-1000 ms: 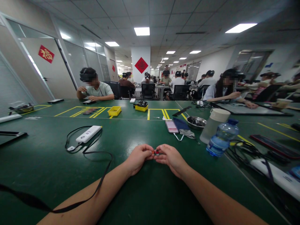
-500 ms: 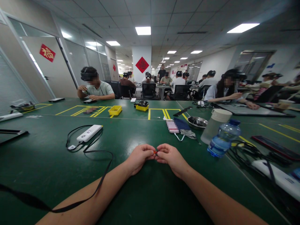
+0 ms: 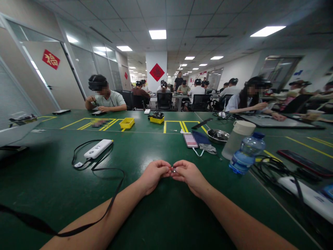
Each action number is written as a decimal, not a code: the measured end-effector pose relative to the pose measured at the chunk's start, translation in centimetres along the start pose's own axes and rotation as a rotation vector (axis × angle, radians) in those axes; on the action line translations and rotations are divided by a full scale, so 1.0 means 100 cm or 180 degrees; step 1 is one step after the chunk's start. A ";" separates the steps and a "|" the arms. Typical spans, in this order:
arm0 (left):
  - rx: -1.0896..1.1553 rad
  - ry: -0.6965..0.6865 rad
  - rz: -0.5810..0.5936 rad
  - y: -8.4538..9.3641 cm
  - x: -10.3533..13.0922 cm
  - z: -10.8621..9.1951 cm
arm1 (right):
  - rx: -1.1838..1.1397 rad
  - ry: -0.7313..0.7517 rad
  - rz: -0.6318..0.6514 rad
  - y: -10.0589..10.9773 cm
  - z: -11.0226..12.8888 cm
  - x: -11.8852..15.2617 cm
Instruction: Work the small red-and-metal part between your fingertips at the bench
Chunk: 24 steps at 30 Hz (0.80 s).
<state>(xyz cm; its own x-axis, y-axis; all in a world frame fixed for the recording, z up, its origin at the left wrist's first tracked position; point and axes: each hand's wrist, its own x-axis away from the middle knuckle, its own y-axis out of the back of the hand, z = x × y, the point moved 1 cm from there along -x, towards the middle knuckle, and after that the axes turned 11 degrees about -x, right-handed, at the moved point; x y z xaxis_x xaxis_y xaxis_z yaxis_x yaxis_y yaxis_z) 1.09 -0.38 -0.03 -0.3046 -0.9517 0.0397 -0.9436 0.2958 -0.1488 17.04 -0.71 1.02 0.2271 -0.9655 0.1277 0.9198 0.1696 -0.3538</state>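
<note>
Left hand [image 3: 155,176] and right hand [image 3: 189,176]: fingertips clamped on tiny orange-and-silver object [image 3: 174,170] from both sides, presumably for steadiness, above green tabletop [image 3: 145,146]; one piece or two unclear.

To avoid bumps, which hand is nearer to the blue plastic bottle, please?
Right. The right hand is left of the blue plastic bottle, apart from it; the left hand is farther left.

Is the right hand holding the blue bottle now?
No, the right hand pinches a small object, while the bottle stands apart on the table.
</note>
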 end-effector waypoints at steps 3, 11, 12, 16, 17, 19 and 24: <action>-0.0039 0.0003 0.0041 0.000 0.000 0.000 | 0.0075 0.0049 0.0017 0.001 -0.001 0.000; 0.0036 0.0054 0.0144 0.000 0.001 0.000 | 0.0139 0.0110 0.0011 0.000 0.002 0.003; 0.0031 0.0033 0.0141 0.000 0.001 0.000 | 0.0145 0.0117 0.0002 -0.001 0.003 0.003; 0.0028 -0.0063 0.0090 0.000 0.002 -0.001 | 0.0088 0.0058 -0.0051 -0.002 0.003 0.002; 0.0041 -0.0059 0.0068 -0.001 0.002 -0.002 | 0.0056 0.0041 -0.0047 -0.002 0.003 0.002; 0.0061 -0.0030 0.0017 -0.001 0.001 -0.002 | 0.0012 0.0027 -0.0019 -0.001 0.001 0.001; 0.0048 0.0000 0.0007 0.000 0.000 -0.001 | 0.0037 0.0034 0.0023 0.001 -0.001 0.000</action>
<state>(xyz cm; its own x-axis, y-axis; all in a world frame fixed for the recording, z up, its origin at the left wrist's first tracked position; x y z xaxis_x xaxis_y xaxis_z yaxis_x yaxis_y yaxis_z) 1.12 -0.40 0.09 -0.3067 -0.9510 0.0393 -0.9408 0.2967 -0.1638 17.10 -0.71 0.94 0.2303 -0.9663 0.1154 0.9219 0.1787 -0.3438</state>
